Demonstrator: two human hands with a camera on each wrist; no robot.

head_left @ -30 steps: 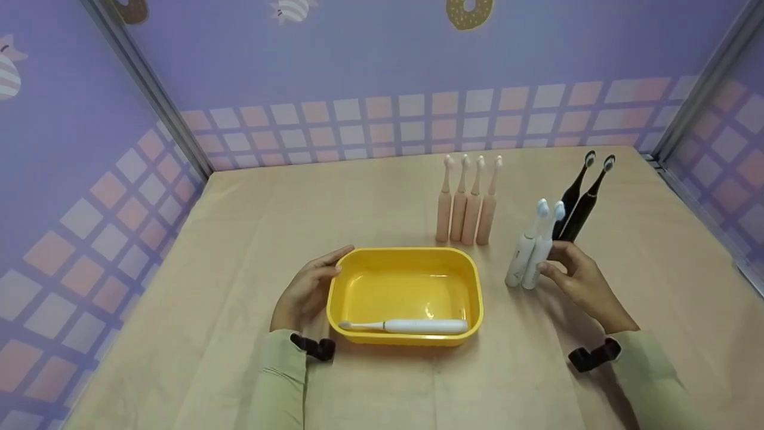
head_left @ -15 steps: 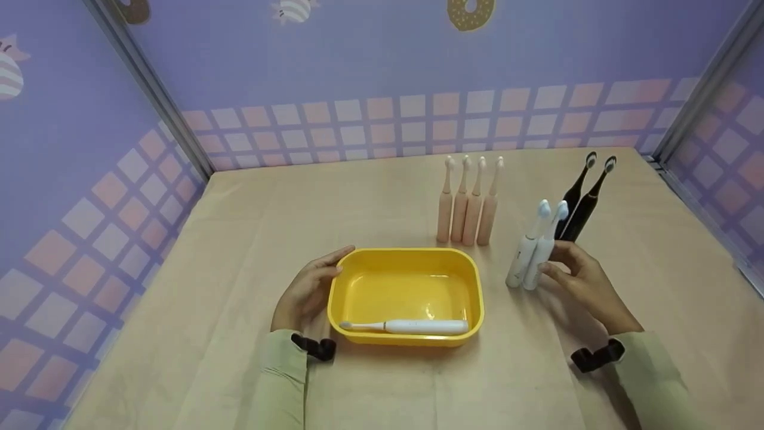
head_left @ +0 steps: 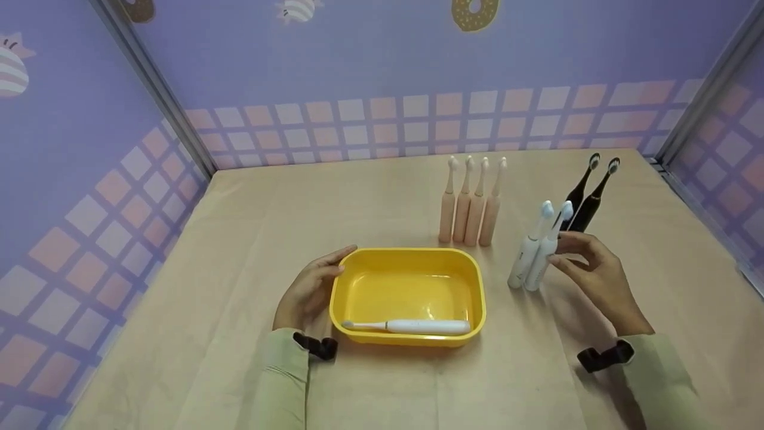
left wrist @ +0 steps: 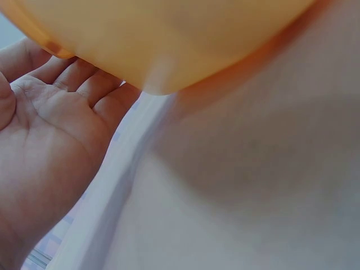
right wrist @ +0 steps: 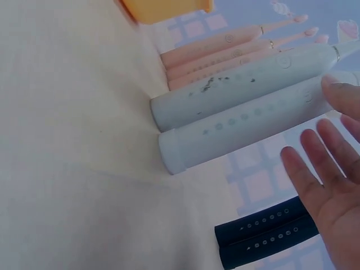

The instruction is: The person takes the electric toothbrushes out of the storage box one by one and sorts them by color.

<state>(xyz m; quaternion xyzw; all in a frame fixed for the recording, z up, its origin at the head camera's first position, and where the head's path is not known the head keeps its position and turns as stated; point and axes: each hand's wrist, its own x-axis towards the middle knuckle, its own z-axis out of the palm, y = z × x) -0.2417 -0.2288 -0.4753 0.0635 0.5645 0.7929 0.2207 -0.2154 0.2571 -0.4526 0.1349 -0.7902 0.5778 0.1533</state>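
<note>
My left hand (head_left: 307,289) holds the left end of a yellow plastic box (head_left: 481,286), thumb at the rim and fingers along the outer wall. A white electric toothbrush (head_left: 427,326) lies inside along the near wall. Right of the box, two white electric toothbrushes stand upright side by side. My right hand (head_left: 603,278) has thumb and index finger at the upper handle of the right-hand white toothbrush (right wrist: 247,121), pinching it. Its other fingers (right wrist: 301,169) spread away from the handle. The second white toothbrush (head_left: 523,263) stands against its left side.
Several pink electric toothbrushes (head_left: 476,221) stand in a row behind the box. Two black electric toothbrushes (head_left: 588,209) stand behind my right hand. Patterned purple walls (head_left: 358,60) enclose the cloth-covered table (head_left: 268,209) at the back and sides.
My right hand has slid up the white toothbrush handle and shifted slightly right. The left hand and the box stay in place; the head view has shifted a little.
</note>
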